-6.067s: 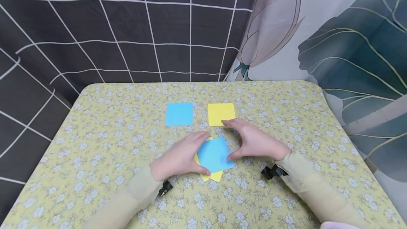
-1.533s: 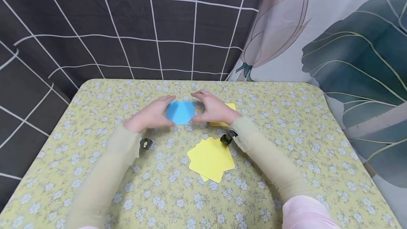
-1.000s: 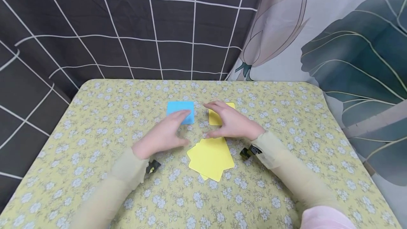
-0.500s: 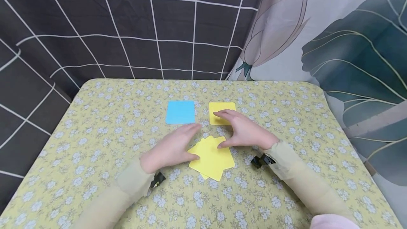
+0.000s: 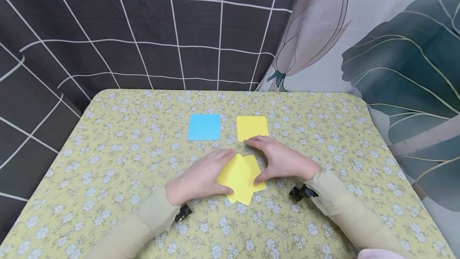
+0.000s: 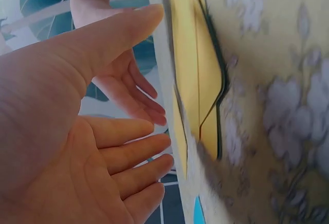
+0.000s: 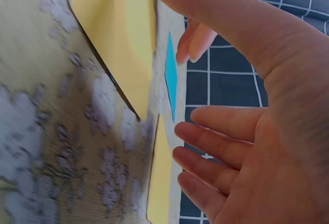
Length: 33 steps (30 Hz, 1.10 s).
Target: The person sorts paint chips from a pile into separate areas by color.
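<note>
A fanned pile of yellow square cards (image 5: 238, 180) lies on the flowered tablecloth between my two hands. My left hand (image 5: 202, 176) is at the pile's left side, overlapping that edge in the head view. At the right edge, my right hand (image 5: 285, 158) has its thumb tip over the pile, with its other fingers reaching near a single yellow card (image 5: 252, 128). Both wrist views show relaxed, spread fingers, with the left palm (image 6: 61, 167) and right palm (image 7: 257, 183) facing the cards. Neither hand's fingers are curled round a card.
A blue square card (image 5: 204, 127) lies flat behind the left hand, left of the single yellow card. The tablecloth (image 5: 125, 151) covers the whole table, whose far edge meets a dark gridded curtain (image 5: 143, 31). A leaf-printed curtain (image 5: 402, 71) hangs at the right.
The blue card that lay on the pile earlier is gone from it. Both hands have come back from the far blue card, toward me and rightward, to the yellow pile.
</note>
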Available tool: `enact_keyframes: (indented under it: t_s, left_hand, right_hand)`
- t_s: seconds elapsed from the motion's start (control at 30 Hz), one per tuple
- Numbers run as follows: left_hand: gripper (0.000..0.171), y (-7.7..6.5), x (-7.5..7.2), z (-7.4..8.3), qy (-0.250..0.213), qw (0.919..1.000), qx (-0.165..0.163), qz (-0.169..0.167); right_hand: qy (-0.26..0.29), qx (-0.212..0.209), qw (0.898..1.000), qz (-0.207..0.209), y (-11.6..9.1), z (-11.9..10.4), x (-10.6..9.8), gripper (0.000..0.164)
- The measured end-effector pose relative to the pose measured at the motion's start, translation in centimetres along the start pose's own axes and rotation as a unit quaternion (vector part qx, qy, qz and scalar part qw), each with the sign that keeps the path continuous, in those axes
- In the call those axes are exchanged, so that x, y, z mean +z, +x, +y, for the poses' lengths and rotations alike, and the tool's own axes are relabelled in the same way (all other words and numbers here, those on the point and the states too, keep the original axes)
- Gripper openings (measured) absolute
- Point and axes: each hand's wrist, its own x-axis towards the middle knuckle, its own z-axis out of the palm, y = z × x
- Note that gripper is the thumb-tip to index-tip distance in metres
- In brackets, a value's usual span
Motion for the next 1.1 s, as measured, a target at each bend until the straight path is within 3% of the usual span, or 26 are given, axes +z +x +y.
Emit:
enact_keyframes:
  t_s: [0.27, 0.5, 1.1]
  left_hand:
    - [0.112, 0.0, 1.2, 0.5, 0.009, 1.0, 0.001, -0.005]
    - [0.11, 0.0, 1.8, 0.7, 0.018, 0.9998, -0.006, -0.008]
    - [0.108, -0.1, 2.0, 0.3, 0.002, 1.0, -0.003, -0.008]
  right_hand:
    - [-0.011, -0.027, 1.0, -0.007, -1.2, -0.1, 1.0, 0.115]
    - [0.0, -0.028, 1.0, -0.012, -1.5, -0.1, 1.5, 0.113]
    - [0.003, -0.034, 0.999, -0.002, -1.6, 0.0, 1.8, 0.098]
